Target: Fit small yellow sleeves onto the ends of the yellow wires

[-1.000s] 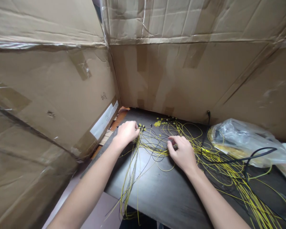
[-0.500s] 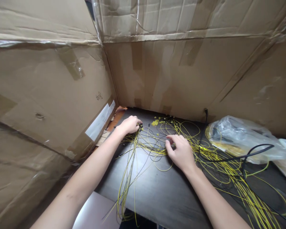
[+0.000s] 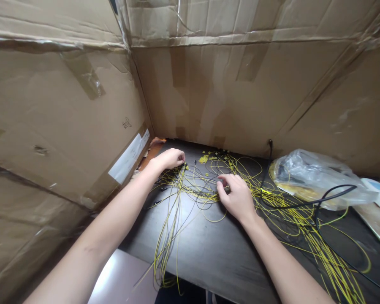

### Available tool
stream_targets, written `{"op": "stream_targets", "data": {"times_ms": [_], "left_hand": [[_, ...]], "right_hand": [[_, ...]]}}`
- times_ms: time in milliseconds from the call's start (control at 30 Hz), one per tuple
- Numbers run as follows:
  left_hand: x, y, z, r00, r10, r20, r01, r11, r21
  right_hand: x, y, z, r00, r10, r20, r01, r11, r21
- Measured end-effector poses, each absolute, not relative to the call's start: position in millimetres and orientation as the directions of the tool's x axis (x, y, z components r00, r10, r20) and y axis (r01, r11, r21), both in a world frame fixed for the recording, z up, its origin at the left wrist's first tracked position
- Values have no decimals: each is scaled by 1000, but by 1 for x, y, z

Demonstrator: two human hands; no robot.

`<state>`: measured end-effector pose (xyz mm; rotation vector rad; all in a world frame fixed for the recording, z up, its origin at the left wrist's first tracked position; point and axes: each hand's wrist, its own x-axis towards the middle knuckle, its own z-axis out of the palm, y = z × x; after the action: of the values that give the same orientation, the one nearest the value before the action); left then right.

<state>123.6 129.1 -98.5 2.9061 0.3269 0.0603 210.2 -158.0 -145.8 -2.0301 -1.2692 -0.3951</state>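
Thin yellow wires point(image 3: 175, 202) lie in a loose bundle, their lower ends hanging over the table's front edge. At the bundle's upper end is a cluster of small black tips point(image 3: 185, 165). My left hand point(image 3: 171, 158) is beside that cluster with its fingers curled together; whatever they pinch is too small to make out. To the right, my right hand point(image 3: 237, 196) hovers over tangled yellow and black wires point(image 3: 205, 194), thumb and forefinger apart, with nothing visible between them. Small yellow pieces point(image 3: 203, 159) are scattered behind both hands.
A thick black cable point(image 3: 291, 207) loops across more yellow wires point(image 3: 323, 249) at the right. Behind it rests a clear plastic bag point(image 3: 316, 177) with yellow contents. Tall cardboard walls point(image 3: 209, 101) enclose the dark table point(image 3: 202, 249) at the back and left.
The view has shifted slightly, so everything sits a little higher and further left. My left fingers have drawn in and moved slightly off the black tips. My right hand keeps nearly the same place.
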Motion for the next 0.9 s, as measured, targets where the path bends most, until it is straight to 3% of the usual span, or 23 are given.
{"op": "stream_targets", "data": {"times_ms": [233, 300, 400, 533, 633, 900], "left_hand": [[119, 120, -92, 969, 222, 111, 178, -933, 314], [118, 118, -93, 962, 245, 123, 184, -909, 374], [112, 114, -90, 944, 301, 137, 219, -878, 425], [94, 106, -85, 846, 477, 237, 333, -821, 465], [80, 97, -87, 767, 594, 245, 463, -775, 430], [70, 88, -100, 631, 731, 261, 597, -672, 439]], "right_hand": [[195, -144, -125, 453, 686, 569, 876, -223, -428], [185, -128, -115, 471, 743, 475, 864, -279, -418], [175, -94, -100, 572, 790, 221, 785, -450, -426], [177, -47, -83, 644, 760, -86, 679, -620, -393], [185, -19, -74, 640, 721, -265, 636, -691, -343], [185, 12, -72, 609, 692, -387, 590, -721, -363]]}}
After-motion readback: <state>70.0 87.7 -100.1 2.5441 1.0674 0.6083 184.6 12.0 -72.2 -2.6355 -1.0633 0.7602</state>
